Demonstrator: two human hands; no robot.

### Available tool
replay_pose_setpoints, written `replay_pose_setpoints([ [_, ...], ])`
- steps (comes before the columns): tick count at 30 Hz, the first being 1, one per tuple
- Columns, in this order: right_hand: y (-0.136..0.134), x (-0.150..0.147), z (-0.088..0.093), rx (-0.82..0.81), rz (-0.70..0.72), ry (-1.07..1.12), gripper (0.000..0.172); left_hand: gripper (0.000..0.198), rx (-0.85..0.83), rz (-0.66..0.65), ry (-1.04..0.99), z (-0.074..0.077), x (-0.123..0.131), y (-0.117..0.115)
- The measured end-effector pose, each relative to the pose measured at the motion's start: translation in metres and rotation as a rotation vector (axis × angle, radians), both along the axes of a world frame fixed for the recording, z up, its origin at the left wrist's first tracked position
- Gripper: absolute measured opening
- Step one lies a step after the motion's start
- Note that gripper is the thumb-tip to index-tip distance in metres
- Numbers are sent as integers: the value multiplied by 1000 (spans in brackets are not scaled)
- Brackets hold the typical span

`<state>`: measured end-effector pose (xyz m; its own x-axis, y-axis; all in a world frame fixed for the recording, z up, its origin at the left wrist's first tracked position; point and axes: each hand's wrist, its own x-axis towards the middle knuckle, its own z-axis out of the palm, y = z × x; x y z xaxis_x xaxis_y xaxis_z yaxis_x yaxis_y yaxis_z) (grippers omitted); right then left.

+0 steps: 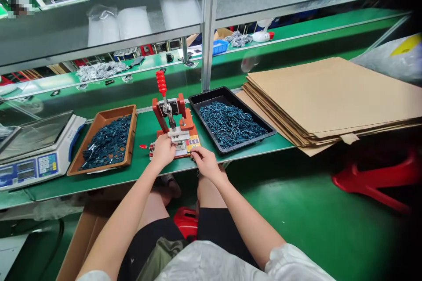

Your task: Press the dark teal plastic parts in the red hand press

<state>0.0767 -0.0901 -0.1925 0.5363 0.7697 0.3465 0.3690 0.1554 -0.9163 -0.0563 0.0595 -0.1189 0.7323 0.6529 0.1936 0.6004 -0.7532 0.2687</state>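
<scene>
Orange toggle-clamp press (pixel 171 119) stands at twelve o'clock — left hand (pixel 164 151) at its seven, right hand (pixel 207 162) at its five; whether either grasps a part, I cannot tell. Black plastic tray (pixel 249 142) — its three o'clock.

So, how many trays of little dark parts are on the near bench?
2: the brown tray, left of the red-handled press, and the black tray, right of it.

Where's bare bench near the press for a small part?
Free: the green bench between brown tray and toggle press; a thin strip before black tray. Crowded: press front, with left hand and right hand; rightward, cardboard sheets.
</scene>
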Motion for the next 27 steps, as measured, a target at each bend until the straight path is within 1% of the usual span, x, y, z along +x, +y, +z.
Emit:
replay_pose_setpoints([
  [3,2,0,-6,-15,53,182,22,32,-17,-24,63,1,2,2],
  [5,3,1,-6,-17,75,250,25,33,-49,-36,86,3,3,4],
  [7,4,5,0,-27,63,174,22,34,-82,-15,79,5,6,4],
  [10,12,15,15,-39,13,-42,16,33,-105,29,42,6,6,3],
  [12,23,22,23,-60,22,-125,14,31,-117,-6,28,6,2,4],
  [14,37,26,28,-78,58,-191,12,34,-141,-92,30,7,-4,6],
  [16,52,27,29,-63,110,-254,14,40,-163,-155,46,8,-9,9],
  [18,63,24,27,-25,182,-271,23,42,-171,-154,60,9,-12,11],
  [20,69,20,25,3,238,-264,30,38,-171,-133,62,10,-12,11],
  [23,71,16,23,14,250,-262,30,32,-178,-132,48,9,-12,11],
  [27,67,18,24,19,228,-315,30,27,-174,-142,15,6,-10,10],
])
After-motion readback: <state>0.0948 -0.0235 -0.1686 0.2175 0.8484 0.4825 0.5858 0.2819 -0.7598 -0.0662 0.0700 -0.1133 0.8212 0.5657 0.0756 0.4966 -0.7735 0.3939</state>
